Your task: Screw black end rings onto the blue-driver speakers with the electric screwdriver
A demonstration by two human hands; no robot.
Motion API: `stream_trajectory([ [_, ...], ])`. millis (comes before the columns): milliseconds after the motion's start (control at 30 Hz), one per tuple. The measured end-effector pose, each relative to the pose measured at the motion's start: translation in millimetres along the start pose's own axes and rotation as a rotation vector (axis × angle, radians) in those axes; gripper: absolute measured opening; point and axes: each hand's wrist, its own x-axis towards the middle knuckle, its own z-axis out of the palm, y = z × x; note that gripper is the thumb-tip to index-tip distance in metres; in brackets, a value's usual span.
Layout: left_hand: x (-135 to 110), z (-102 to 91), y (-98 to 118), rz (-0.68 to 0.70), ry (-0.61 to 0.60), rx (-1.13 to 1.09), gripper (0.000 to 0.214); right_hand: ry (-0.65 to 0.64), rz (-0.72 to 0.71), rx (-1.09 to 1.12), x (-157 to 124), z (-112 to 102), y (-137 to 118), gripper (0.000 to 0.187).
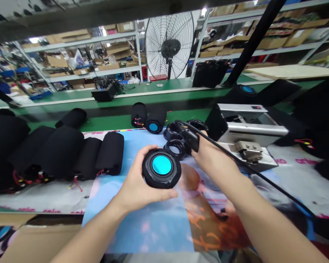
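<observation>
Left hand [138,182] cradles the blue-centred disc [161,167] against curled fingers [167,193]; right hand [211,157] clenches a corded tool [191,137].

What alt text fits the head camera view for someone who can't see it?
The left hand grips a round black plastic piece with a cyan centre, while the right hand holds a black corded tool beside black rings. Black fabric-covered cylinders lie at left.

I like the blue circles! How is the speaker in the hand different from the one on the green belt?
The held speaker sits gripped in the left hand; the belt speaker lies loose on the conveyor. The held speaker's cyan disc looks bigger; the belt speaker's looks small. Both are black with cyan centres.
</observation>
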Motion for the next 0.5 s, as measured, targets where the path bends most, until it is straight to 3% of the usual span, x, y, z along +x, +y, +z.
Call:
stream_trajectory([
  [167, 0.2, -1.9, 0.9, -0.008, -0.029, -0.042, 0.085, 0.042, 0.060, 0.066, 4.7, -9.2, 2.7, 0.043],
  [333, -0.2, 0.5, 0.3, -0.042, 0.001, -0.134, 0.080, 0.106, 0.201, 0.240, -8.3, -48.4, 6.1, 0.048],
  [500, -0.1, -1.2, -1.3, -0.076, -0.059, -0.133, 0.082, 0.157, 0.107, 0.641, -29.9, -71.4, 7.9, 0.051],
])
